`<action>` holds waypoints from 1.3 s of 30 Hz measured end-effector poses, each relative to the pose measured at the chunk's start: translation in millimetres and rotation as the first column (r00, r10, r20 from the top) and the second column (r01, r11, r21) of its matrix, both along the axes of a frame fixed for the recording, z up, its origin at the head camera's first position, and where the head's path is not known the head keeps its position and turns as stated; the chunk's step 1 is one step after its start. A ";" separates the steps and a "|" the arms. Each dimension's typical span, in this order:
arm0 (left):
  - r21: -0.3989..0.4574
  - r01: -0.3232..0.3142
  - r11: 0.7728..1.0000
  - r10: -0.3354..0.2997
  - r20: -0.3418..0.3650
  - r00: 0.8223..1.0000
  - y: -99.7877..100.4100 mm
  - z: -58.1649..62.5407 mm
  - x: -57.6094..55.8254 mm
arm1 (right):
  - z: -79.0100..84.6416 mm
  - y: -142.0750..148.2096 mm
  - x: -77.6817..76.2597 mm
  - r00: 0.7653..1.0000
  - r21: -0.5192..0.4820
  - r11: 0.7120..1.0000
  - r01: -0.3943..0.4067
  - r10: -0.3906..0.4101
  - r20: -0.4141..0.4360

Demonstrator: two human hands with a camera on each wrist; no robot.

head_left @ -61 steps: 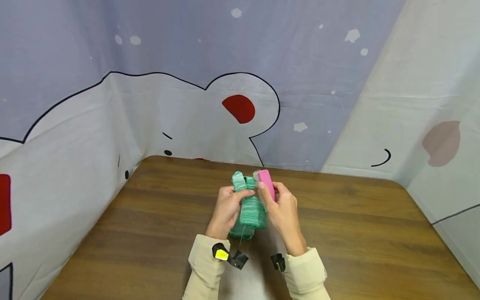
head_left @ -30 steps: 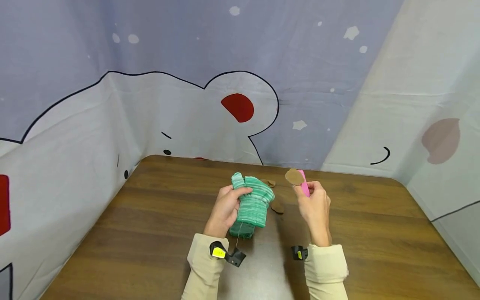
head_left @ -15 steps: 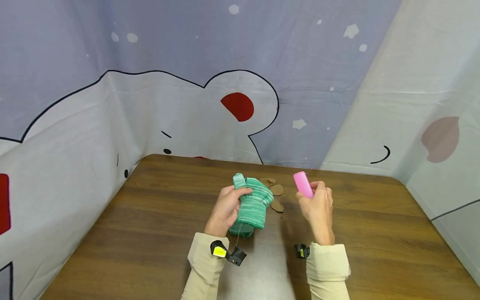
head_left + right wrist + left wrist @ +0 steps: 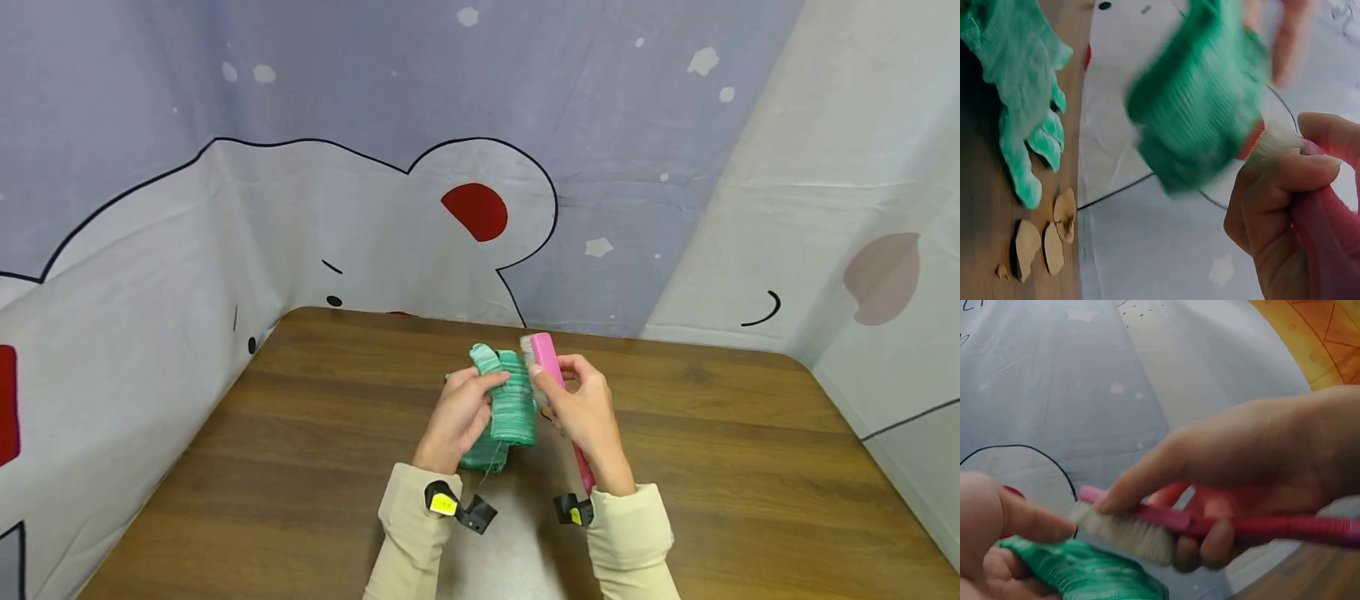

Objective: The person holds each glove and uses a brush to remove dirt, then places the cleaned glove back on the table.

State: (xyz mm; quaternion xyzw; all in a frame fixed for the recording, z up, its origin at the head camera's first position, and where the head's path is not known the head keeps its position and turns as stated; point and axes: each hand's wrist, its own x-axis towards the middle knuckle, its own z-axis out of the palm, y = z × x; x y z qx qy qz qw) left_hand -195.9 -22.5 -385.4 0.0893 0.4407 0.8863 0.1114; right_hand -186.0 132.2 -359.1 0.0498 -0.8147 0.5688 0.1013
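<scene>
My left hand (image 4: pixel 457 417) grips a green striped knit glove (image 4: pixel 513 412) above the table, thumb on top. Beside it, my right hand (image 4: pixel 588 412) holds a pink brush (image 4: pixel 547 354) near its head, the handle running back under the palm. Its pale bristles (image 4: pixel 1125 534) face the glove; whether they touch it I cannot tell. A second green glove (image 4: pixel 1022 81) lies on the table below, mostly hidden by the held one in the head view. The held glove is blurred in the right wrist view.
Several flat brown pieces (image 4: pixel 1027 247) and a small crumb (image 4: pixel 1002 272) lie on the wooden table (image 4: pixel 750 450), near the second glove's fingers. A printed curtain (image 4: pixel 360 233) stands behind the table and along its sides.
A second ago my right hand was farther right, with a brown disc at the brush; the disc then lay on the table. The hand has come back left, bringing the brush to the glove.
</scene>
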 end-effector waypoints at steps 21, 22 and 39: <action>0.035 0.034 0.999 -0.031 -0.069 0.997 1.5 -11.2 0.7 | 6.5 -17.0 11.9 0.980 -0.238 0.952 -0.195 0.199 -0.004; 0.012 0.076 0.997 -0.075 -0.064 0.995 1.4 -12.3 0.6 | 6.9 -16.3 11.9 0.975 -0.264 0.940 -0.216 0.222 -0.008; 0.100 0.115 0.988 -0.108 -0.066 0.992 -4.1 -14.6 -1.5 | 18.9 -13.0 16.5 0.915 -0.503 0.796 -0.336 0.403 0.026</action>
